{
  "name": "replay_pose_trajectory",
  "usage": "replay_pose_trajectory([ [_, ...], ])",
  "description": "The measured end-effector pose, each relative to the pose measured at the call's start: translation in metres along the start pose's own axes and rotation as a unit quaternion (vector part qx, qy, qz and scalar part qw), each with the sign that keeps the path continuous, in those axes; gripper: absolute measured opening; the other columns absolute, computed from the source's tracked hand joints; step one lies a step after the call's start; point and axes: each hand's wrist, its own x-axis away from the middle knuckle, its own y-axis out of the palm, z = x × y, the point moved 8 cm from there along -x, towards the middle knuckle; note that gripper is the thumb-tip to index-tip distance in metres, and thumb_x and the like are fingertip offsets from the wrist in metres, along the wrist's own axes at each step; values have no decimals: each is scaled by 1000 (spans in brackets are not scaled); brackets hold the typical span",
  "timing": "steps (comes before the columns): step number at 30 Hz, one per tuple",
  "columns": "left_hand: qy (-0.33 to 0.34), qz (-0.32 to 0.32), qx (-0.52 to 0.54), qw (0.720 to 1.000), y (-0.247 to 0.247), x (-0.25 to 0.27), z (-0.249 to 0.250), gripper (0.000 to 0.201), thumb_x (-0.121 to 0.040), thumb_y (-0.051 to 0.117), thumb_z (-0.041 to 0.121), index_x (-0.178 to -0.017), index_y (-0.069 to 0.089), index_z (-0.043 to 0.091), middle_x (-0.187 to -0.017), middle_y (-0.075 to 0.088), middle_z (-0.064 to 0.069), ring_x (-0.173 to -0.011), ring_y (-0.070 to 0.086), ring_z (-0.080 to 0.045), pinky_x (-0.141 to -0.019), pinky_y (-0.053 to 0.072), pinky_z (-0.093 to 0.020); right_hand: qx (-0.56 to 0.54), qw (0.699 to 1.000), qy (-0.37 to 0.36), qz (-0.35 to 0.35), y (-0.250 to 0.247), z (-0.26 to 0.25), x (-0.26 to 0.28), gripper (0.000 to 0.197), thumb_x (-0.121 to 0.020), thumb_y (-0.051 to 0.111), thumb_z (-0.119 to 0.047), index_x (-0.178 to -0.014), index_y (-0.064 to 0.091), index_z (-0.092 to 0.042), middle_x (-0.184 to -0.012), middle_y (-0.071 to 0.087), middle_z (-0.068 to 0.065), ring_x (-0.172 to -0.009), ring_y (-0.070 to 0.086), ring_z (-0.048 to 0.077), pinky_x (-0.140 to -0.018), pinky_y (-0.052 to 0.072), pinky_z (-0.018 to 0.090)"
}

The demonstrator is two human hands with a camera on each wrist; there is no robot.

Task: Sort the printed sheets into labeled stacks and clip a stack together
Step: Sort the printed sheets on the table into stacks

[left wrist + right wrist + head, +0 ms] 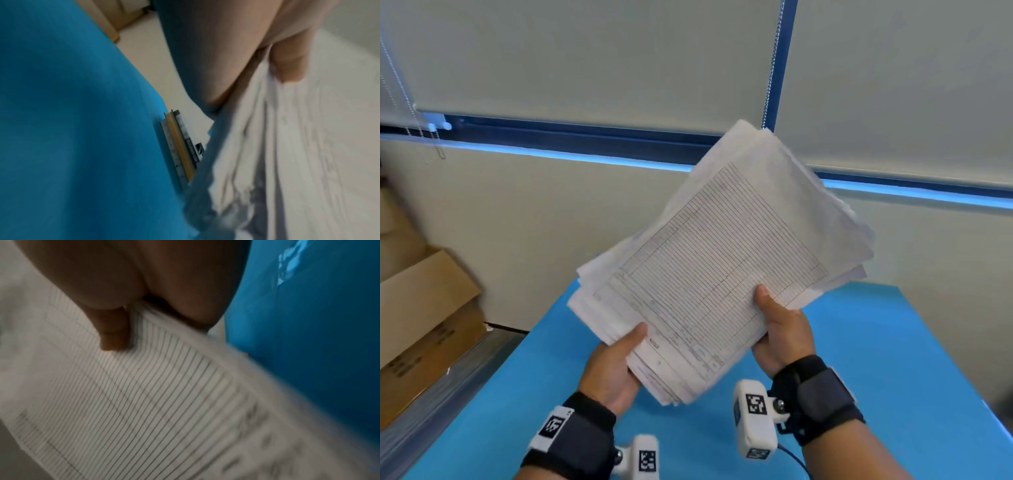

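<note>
A thick, uneven stack of printed sheets (pixel 715 260) is held up in the air above the blue table (pixel 893 359), tilted with its far end raised. The top sheet carries a ruled table (pixel 144 394). My left hand (pixel 616 363) grips the stack's near left corner, thumb on top and fingers underneath. My right hand (pixel 780 329) grips the near right edge, thumb pressed on the top sheet. In the left wrist view the splayed sheet edges (pixel 257 146) show below my thumb (pixel 292 60). No clip or label is in view.
Cardboard boxes (pixel 421 318) stand on the floor to the left of the table. A wall with lowered window blinds (pixel 585 58) rises close behind the table's far edge. A blind's bead chain (pixel 772 68) hangs behind the stack. A striped strip (pixel 180 146) shows past the table's edge.
</note>
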Motion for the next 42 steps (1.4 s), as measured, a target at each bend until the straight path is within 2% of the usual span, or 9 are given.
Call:
replay_pose_trajectory([
  [6,121,45,-177,976,-16,-3,74,26,-88,59,-1,-106,69,15,-112,73,-8,-105,68,-26,-97,51,-47,16,1000,5,24,-60,-23,-3,36,-66,62,-6,-101,68,-12,-97,69,8,-88,63,29,-75,48,39],
  [12,112,76,-308,942,-40,-4,66,18,-90,62,3,-98,71,16,-99,75,-3,-97,70,-26,-94,51,-47,332,942,41,-32,-68,-39,-7,48,-62,71,-9,-109,67,-4,-105,74,13,-101,67,38,-86,54,46],
  [17,118,78,-292,946,-38,-5,52,19,-91,61,3,-93,71,19,-87,76,7,-84,70,-12,-80,53,-34,359,933,-35,-17,-64,-54,-18,33,-74,67,10,-101,73,-7,-104,74,18,-102,67,39,-95,50,57],
  [23,96,40,-251,962,-44,-15,45,45,-57,78,8,-101,70,12,-98,77,-7,-96,69,-27,-87,50,-42,307,950,-58,-25,-73,-50,-16,57,-49,55,-1,-105,64,1,-94,68,12,-87,60,23,-77,46,40],
  [29,96,49,-264,959,-51,-16,34,37,-57,64,6,-94,70,10,-84,78,-1,-93,66,-31,-78,50,-39,390,920,-31,2,-80,-24,-17,44,-44,48,-4,-82,69,-11,-73,66,-5,-70,56,12,-66,44,30],
  [35,103,46,-245,963,-48,-17,35,36,-57,61,4,-92,70,9,-85,77,-6,-92,66,-35,-89,49,-47,395,914,-89,34,-85,-36,-21,62,-47,50,-4,-107,61,-13,-91,65,0,-86,57,20,-71,45,30],
  [38,98,40,-240,965,-50,-18,34,35,-57,61,3,-90,72,12,-88,77,-7,-93,66,-34,-88,49,-48,474,850,-228,39,-65,-58,-4,87,-63,54,-6,-141,28,-34,-128,52,-6,-99,58,3,-84,46,14],
  [40,96,38,-234,967,-51,-18,32,34,-58,61,3,-88,74,14,-90,77,-8,-93,66,-33,-86,49,-47,563,755,-335,31,-40,-69,11,98,-65,56,-4,-148,13,-34,-153,31,0,-128,41,-5,-95,38,9],
  [42,97,34,-230,968,-51,-18,32,37,-58,60,4,-92,72,13,-89,77,-7,-93,66,-33,-86,49,-47,638,673,-374,5,-23,-67,19,95,-67,56,-9,-147,19,-43,-159,17,7,-129,41,5,-83,46,18],
])
